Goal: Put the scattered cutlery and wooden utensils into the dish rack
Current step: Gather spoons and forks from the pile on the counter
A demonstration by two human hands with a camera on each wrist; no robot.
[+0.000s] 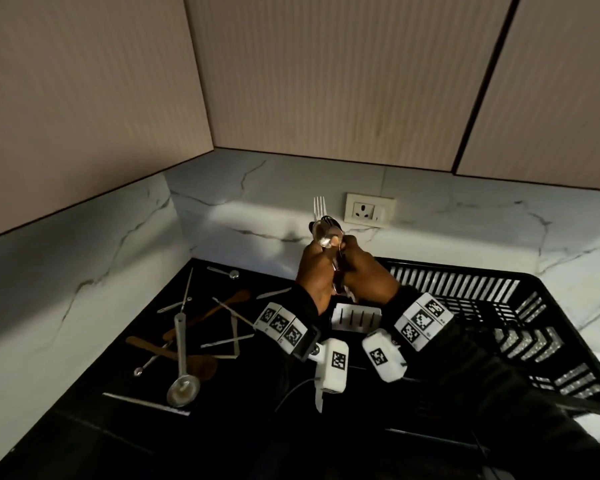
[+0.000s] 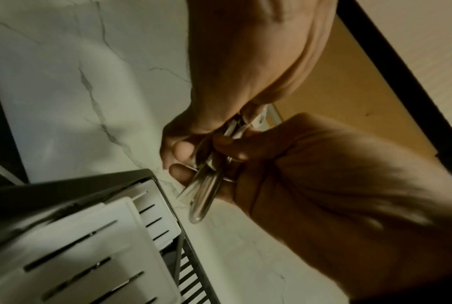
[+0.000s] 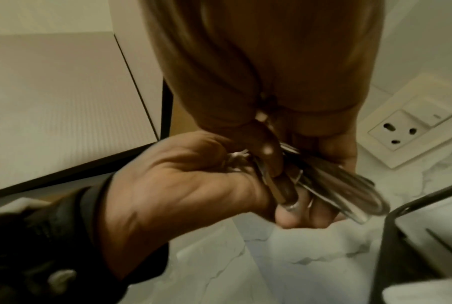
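Observation:
Both hands hold one bundle of steel cutlery (image 1: 326,230) upright, fork tines and spoon bowls on top. My left hand (image 1: 314,271) grips it from the left, my right hand (image 1: 362,271) from the right. The bundle hangs above the white slotted cutlery holder (image 1: 355,318) at the left end of the black dish rack (image 1: 465,282). In the left wrist view, the left hand (image 2: 193,131) and right hand (image 2: 297,164) wrap the handles (image 2: 206,197) over the holder (image 2: 89,236). The right wrist view shows the right hand (image 3: 271,82) and left hand (image 3: 180,185) round the handles (image 3: 344,191).
On the black counter to the left lie a steel ladle (image 1: 182,368), wooden spoons (image 1: 222,306), a wooden spatula (image 1: 153,346), small steel spoons (image 1: 224,271) and other thin utensils. A wall socket (image 1: 368,209) sits behind the hands. Marble walls close the corner.

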